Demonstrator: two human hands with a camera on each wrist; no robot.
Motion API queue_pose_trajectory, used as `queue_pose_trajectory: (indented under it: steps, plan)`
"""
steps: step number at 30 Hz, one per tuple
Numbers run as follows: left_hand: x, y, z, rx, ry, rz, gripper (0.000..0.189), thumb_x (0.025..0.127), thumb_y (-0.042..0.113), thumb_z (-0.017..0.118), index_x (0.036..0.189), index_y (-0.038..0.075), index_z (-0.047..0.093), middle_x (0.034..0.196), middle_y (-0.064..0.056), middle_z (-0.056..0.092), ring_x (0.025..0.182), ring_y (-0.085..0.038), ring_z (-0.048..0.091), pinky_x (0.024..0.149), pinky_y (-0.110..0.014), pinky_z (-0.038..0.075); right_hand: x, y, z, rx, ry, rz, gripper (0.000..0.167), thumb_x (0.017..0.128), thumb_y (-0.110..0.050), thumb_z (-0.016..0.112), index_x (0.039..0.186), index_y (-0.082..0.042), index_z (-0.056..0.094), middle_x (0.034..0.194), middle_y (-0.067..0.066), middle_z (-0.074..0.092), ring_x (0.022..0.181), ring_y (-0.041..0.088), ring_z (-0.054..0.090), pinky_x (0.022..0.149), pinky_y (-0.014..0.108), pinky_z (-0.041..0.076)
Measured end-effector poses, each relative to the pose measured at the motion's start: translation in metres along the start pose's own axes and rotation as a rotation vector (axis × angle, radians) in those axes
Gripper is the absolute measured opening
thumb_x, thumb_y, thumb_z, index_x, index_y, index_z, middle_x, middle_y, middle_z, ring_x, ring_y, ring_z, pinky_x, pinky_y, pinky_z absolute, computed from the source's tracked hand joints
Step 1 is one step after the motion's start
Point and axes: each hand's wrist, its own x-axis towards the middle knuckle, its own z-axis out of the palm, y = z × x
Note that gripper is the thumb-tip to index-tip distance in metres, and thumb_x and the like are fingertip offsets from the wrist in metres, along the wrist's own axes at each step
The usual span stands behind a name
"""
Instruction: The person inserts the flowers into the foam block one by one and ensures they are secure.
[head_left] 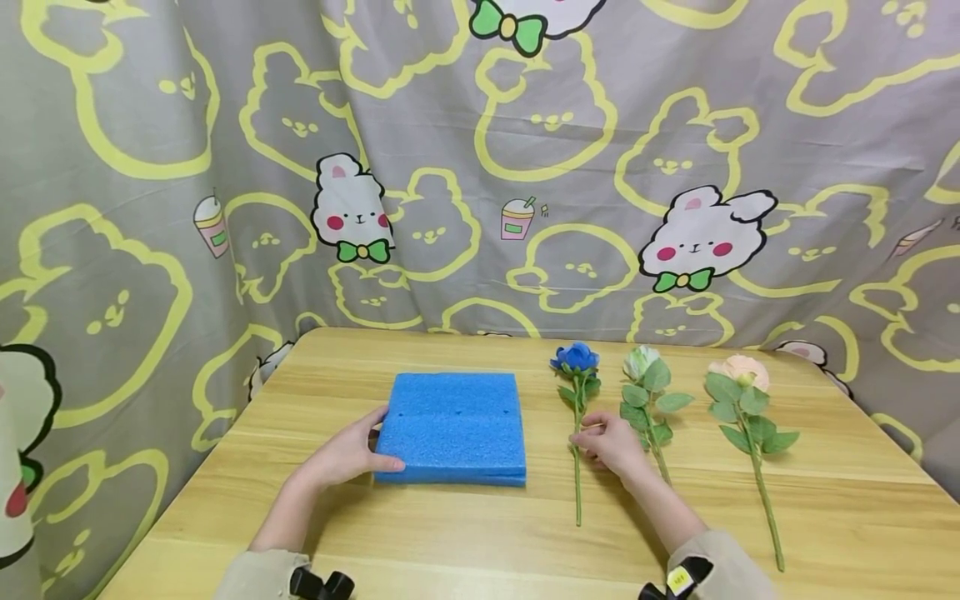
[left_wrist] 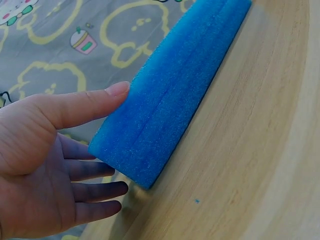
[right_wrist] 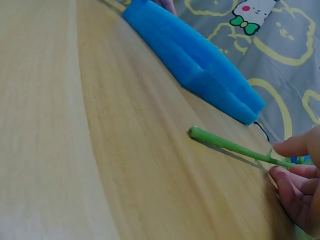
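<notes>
A square blue foam block [head_left: 457, 429] lies flat on the wooden table, left of centre. At its left side is my left hand [head_left: 347, 452]. In the left wrist view the thumb [left_wrist: 92, 106] touches the block's edge, while the other fingers stay fairly straight beside its corner. My right hand [head_left: 613, 443] pinches the green stem of an artificial blue rose [head_left: 576, 358], right of the block. The right wrist view shows the lower stem [right_wrist: 227, 145] running out from between thumb and fingers, close above the tabletop. The flower head is hidden there.
Right of the blue rose lie a white-green artificial rose [head_left: 641, 363], its stem partly behind my right hand, and a pale pink one [head_left: 741, 371]. A patterned grey curtain [head_left: 450, 208] hangs along the table's back edge. A tiny blue crumb [left_wrist: 197, 201] lies on the table.
</notes>
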Motion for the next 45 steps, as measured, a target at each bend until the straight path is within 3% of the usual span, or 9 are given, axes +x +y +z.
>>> queue_pose_trajectory:
  steps: [7,12,18,25,33,45]
  plan:
    - [-0.001,0.0,0.0,0.007,0.002,-0.016,0.102,0.073,0.03,0.079,0.143,-0.009,0.017,0.139,-0.031,0.034,0.121,-0.042,0.042,0.096,-0.051,0.037,-0.001,-0.005,0.006,-0.018,0.0,0.02,0.033,0.076,-0.002,0.069,0.104,0.006,0.053,0.075,0.007,0.064,0.056,0.016,0.056,0.046,0.028,0.043]
    - [0.0,0.0,-0.001,0.016,0.005,-0.022,0.102,0.073,0.031,0.079,0.144,-0.008,0.017,0.137,-0.03,0.037,0.12,-0.04,0.044,0.095,-0.051,0.038,-0.001,-0.007,0.005,0.05,-0.029,0.044,0.032,0.079,-0.001,0.064,0.108,0.009,0.053,0.07,0.007,0.058,0.055,0.015,0.053,0.045,0.027,0.04]
    - [0.001,0.001,-0.001,0.034,0.007,-0.027,0.102,0.073,0.032,0.079,0.144,-0.008,0.018,0.137,-0.029,0.037,0.12,-0.04,0.044,0.095,-0.051,0.038,0.001,-0.005,-0.004,0.123,-0.092,0.072,0.04,0.084,-0.004,0.061,0.119,0.013,0.052,0.075,0.005,0.061,0.062,0.011,0.056,0.048,0.022,0.044]
    - [0.002,0.0,-0.001,0.026,0.008,-0.02,0.101,0.074,0.032,0.079,0.144,-0.008,0.018,0.138,-0.029,0.036,0.122,-0.041,0.041,0.097,-0.052,0.036,0.004,-0.003,-0.009,0.231,-0.129,0.096,0.031,0.086,-0.004,0.061,0.113,0.011,0.053,0.081,0.004,0.061,0.067,0.01,0.056,0.048,0.018,0.045]
    - [0.003,0.0,-0.001,0.044,0.026,-0.001,0.1,0.074,0.034,0.079,0.142,-0.01,0.021,0.137,-0.029,0.038,0.123,-0.041,0.04,0.098,-0.052,0.035,0.003,-0.004,-0.012,0.268,-0.162,0.052,0.028,0.089,-0.005,0.057,0.112,0.01,0.049,0.086,0.003,0.06,0.072,0.013,0.056,0.055,0.022,0.049]
    - [0.004,-0.003,0.001,0.027,0.023,0.004,0.1,0.074,0.032,0.079,0.142,-0.011,0.02,0.138,-0.03,0.036,0.122,-0.042,0.041,0.097,-0.051,0.036,-0.003,-0.015,-0.014,0.334,-0.267,-0.11,0.036,0.095,-0.003,0.048,0.124,0.011,0.031,0.084,0.014,0.067,0.074,0.019,0.067,0.058,0.026,0.053]
